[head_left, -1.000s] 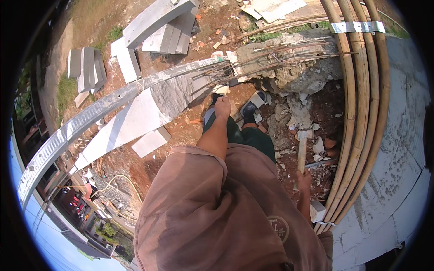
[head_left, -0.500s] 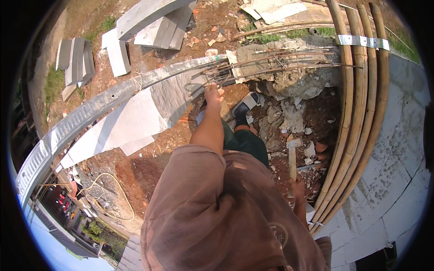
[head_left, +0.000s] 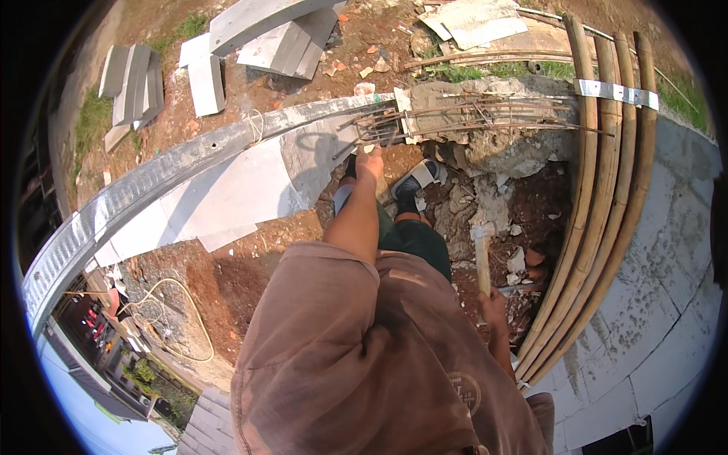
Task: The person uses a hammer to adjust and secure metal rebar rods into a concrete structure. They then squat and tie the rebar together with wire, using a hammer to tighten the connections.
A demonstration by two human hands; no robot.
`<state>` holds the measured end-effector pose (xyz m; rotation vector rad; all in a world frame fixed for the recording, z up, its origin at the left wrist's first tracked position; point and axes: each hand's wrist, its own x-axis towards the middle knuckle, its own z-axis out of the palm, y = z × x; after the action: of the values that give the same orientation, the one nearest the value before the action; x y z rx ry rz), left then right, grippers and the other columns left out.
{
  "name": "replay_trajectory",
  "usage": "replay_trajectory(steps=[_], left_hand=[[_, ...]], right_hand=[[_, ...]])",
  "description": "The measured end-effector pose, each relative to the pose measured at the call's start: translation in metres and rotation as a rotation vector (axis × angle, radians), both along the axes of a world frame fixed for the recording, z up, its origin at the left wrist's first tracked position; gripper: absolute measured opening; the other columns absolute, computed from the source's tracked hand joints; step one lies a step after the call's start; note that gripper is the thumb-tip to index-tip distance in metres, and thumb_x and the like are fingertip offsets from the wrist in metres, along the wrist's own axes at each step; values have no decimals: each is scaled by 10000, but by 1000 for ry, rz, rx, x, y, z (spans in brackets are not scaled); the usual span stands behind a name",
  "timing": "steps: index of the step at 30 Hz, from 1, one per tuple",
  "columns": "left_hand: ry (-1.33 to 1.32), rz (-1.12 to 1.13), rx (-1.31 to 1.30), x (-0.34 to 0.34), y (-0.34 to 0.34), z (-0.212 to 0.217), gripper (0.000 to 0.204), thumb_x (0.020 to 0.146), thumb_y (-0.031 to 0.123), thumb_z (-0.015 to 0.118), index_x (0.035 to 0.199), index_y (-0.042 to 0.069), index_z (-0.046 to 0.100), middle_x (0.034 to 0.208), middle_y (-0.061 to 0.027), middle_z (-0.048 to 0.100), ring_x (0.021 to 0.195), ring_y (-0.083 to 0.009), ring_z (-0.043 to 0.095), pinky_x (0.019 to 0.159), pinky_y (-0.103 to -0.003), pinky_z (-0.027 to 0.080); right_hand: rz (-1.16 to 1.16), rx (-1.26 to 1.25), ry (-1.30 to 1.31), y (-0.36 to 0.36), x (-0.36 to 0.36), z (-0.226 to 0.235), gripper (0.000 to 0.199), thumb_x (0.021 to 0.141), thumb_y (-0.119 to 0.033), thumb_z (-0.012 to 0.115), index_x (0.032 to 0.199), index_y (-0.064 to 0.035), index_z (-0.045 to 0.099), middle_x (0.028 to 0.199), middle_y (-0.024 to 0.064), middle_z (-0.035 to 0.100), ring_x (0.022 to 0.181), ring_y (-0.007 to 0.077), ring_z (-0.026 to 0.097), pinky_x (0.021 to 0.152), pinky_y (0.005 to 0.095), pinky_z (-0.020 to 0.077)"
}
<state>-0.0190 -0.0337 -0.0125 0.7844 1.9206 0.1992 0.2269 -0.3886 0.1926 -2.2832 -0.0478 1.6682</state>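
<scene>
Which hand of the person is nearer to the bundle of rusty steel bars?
The left hand. It reaches up to the near end of the steel bars, almost touching. The right hand is far below them, gripping a hammer by its wooden handle.

Single head-worn fisheye view, looking steeply down from above the person's shoulders, close over the brown shirt (head_left: pixel 364 356), facing the rebar cage (head_left: pixel 455 117) ahead, bamboo poles (head_left: pixel 599 197) right of it.
</scene>
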Motion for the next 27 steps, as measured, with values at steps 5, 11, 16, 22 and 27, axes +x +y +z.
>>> replay_trajectory(steps=[5, 11, 16, 22, 27], left_hand=[[-10, -498, -58, -20, -16, 22, 583, 880, 448, 526, 1297, 43, 480, 1250, -219, 536, 1183, -341, 493, 997, -382, 376], [-16, -690, -45, -96, -44, 34, 500, 875, 435, 516, 1207, 65, 572, 1229, -194, 563, 1169, -340, 508, 997, -395, 374], [-63, -507, -134, -152, -47, 84, 520, 875, 435, 510, 1142, -6, 581, 1172, -242, 580, 1120, -365, 542, 933, -411, 421], [200, -662, -6, -196, -70, 103, 533, 880, 449, 493, 1045, -43, 615, 1055, -291, 608, 1040, -409, 578, 867, -442, 452], [297, -471, -52, -180, -104, 137, 553, 861, 502, 493, 1019, -8, 638, 1017, -276, 625, 1015, -436, 578, 870, -452, 450]], right_hand=[[70, -21, -61, -26, 8, -19, 356, 776, -249, 629, 964, 50, 587, 685, 50, 593, 542, 130, 547, 496, 291, 439], [51, 5, -49, -3, 10, -7, 366, 756, -257, 655, 926, 63, 609, 685, 76, 603, 553, 154, 569, 507, 303, 449], [45, -123, -19, -8, 18, -17, 335, 743, -226, 651, 913, 61, 619, 727, 99, 612, 633, 185, 592, 557, 332, 459], [98, -101, -15, 21, 16, 14, 307, 779, -164, 637, 911, 108, 588, 663, 121, 622, 492, 187, 580, 441, 329, 460], [100, -61, -74, 7, 26, 2, 318, 780, -165, 636, 905, 126, 601, 679, 143, 636, 514, 213, 601, 448, 340, 463]])
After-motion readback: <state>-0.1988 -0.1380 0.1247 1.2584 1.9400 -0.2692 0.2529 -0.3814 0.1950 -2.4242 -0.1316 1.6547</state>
